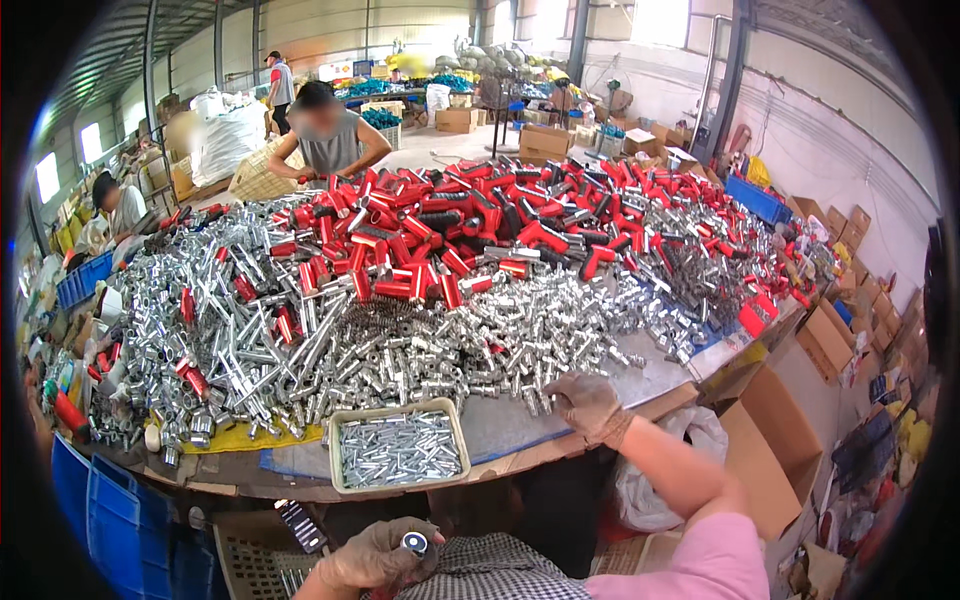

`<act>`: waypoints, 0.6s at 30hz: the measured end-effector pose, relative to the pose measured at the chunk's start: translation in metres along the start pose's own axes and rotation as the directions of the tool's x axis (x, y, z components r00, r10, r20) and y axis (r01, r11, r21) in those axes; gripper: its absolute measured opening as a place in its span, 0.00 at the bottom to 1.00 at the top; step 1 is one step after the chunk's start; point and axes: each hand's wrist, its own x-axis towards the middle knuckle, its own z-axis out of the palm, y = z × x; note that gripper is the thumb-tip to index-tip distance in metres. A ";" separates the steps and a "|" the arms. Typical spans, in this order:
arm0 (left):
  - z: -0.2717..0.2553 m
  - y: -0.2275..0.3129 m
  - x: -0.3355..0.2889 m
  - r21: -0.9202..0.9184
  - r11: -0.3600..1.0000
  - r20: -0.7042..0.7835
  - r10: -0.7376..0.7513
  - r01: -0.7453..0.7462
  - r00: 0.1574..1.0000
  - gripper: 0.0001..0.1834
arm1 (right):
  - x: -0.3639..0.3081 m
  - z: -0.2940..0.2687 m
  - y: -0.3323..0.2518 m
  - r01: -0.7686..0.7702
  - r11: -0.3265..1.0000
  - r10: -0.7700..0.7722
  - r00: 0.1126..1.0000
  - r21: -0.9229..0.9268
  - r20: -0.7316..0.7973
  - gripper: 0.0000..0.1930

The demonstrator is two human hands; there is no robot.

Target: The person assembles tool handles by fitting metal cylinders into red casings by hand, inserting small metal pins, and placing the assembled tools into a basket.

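My left hand (378, 556), in a worn glove, is closed around a short cylindrical metal part (414, 543) low in front of my body; its round end with a dark centre faces up. At the front edge of a pile of silver metal fittings (470, 355), my gloved right hand (590, 408) has its fingers bent and drawn together beside a fitting. What sits between those fingertips is too small to make out. Between the hands, on the table's near edge, stands a pale plastic tray (463, 445) full of small metal pins (398, 447).
Red and black tool handles (440, 220) heap up behind the fittings. Blue crates (130, 520) stand at lower left, an open cardboard box (765, 450) and a white plastic bag (690, 440) at right. A phone (300, 525) lies below the tray. Other people work across the table.
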 end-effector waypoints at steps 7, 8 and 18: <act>0.025 0.006 0.024 0.346 0.938 -0.296 0.109 0.000 0.949 0.26 | -0.030 -0.015 -0.132 0.196 0.260 -0.205 0.968 0.946 -0.145 0.12; 0.027 0.006 0.029 0.482 0.874 -0.268 0.216 -0.063 0.939 0.25 | -0.026 -0.015 -0.143 0.262 0.339 -0.323 0.934 0.904 -0.149 0.12; 0.049 0.036 0.064 0.866 0.499 -0.117 0.238 -0.018 0.964 0.26 | -0.022 -0.021 -0.121 0.417 0.375 -0.603 0.788 0.828 -0.124 0.19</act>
